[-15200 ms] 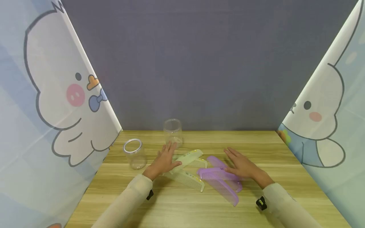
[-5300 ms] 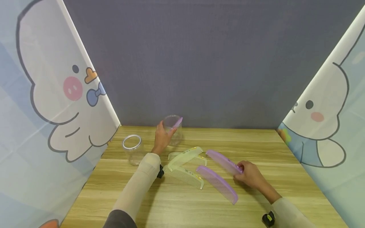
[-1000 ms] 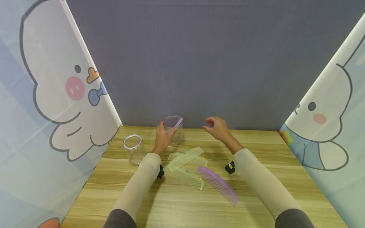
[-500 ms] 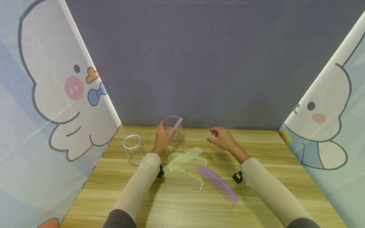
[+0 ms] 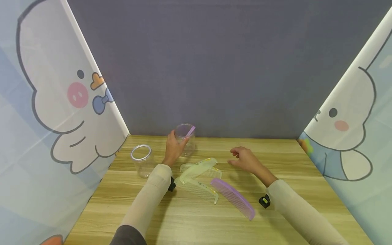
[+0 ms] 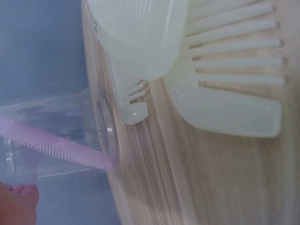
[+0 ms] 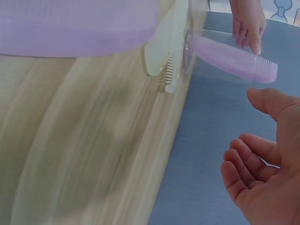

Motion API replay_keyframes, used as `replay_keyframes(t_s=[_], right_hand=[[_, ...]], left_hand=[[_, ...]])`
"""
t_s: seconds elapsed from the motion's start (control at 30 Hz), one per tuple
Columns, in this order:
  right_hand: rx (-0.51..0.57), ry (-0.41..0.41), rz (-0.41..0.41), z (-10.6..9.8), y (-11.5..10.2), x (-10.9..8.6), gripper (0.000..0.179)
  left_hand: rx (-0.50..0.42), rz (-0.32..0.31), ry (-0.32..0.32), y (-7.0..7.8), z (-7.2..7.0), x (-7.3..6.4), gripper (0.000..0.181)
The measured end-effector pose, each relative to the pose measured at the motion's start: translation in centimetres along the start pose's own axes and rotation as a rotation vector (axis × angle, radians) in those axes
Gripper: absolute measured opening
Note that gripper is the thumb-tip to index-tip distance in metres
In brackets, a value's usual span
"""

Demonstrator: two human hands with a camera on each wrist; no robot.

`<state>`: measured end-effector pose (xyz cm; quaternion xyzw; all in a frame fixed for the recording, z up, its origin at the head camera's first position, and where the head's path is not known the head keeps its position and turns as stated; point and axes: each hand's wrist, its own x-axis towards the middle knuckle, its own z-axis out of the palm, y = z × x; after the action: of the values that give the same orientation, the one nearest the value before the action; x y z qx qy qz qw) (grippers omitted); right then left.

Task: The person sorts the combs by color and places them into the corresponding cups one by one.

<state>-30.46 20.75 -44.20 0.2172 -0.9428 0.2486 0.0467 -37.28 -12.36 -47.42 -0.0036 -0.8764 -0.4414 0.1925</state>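
My left hand [image 5: 174,148] grips the side of a clear plastic jar [image 5: 190,148] at the back of the table. Purple comb plastic [image 5: 191,131] leans inside it, one end reaching the rim; whether several combs overlap there I cannot tell. My right hand [image 5: 246,160] hovers above the table right of the combs, fingers loosely bent, with nothing in it; the right wrist view shows the bare palm [image 7: 276,187]. Below it and toward the front lies a single purple comb [image 5: 233,198]. Pale green combs [image 5: 199,170] lie in an overlapping pile left of that comb.
A second clear jar [image 5: 143,166] with a pale rim stands upright at the left, near my left forearm. A grey cloth wall [image 5: 214,68] rises behind the wooden table [image 5: 171,224]. Printed cartoon curtains [image 5: 101,136] close off both sides.
Since 5.3 s ago, the purple comb my right hand held has left the table and that hand. Over the last second my right hand has drawn back rightward from near the jar. My left hand stays.
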Motion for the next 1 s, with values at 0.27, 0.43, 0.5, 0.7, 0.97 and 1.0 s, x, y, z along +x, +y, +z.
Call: replay_keyframes(t_s=[0.27,0.43,0.5,0.7,0.97,1.0], right_hand=[[0.026,-0.074,0.014,0.7,0.2,-1.8,0.047],[0.035,-0.100,0.022,1.3,0.5,-3.4,0.051],[0.039,-0.117,0.037,1.5,0.7,-4.0,0.053],[0.051,-0.138,0.024,2.2,1.0,-5.6,0.052],[0.069,-0.178,0.043,2.9,1.0,-7.8,0.055],[0.066,-0.182,0.048,2.9,0.9,-8.0,0.055]], left_hand=[[-0.006,0.003,-0.003,-0.2,0.0,0.0,0.089],[-0.008,-0.001,-0.007,-0.3,0.0,0.1,0.089],[-0.006,-0.001,-0.009,-0.3,0.0,0.1,0.089],[-0.010,0.031,0.000,-0.3,-0.1,0.2,0.088],[-0.015,0.042,0.011,-0.4,0.0,0.2,0.088],[-0.014,0.043,0.013,-0.4,0.0,0.2,0.088]])
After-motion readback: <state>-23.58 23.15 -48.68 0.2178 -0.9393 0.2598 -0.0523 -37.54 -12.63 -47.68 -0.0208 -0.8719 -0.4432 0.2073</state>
